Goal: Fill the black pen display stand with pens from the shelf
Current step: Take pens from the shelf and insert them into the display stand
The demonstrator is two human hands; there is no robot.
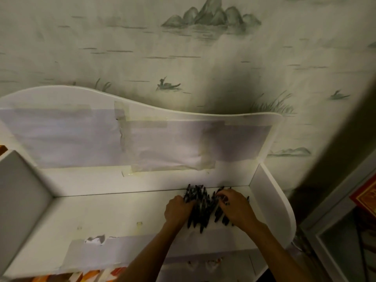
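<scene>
Gathering heap of slim dark pens (205,206) on smooth white shelf (114,212); left hand (178,209) and right hand (236,208) both curled round pens.

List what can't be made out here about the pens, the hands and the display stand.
- Black pen display stand: not in the head view at all.
- Pile of pens: the count and any print are too small and dim; left hand and right hand cover its sides.
- Fingertips of both hands: buried among the pens, so the grip is unclear.
- Lower shelf: cut off by the bottom edge and the forearms.
</scene>
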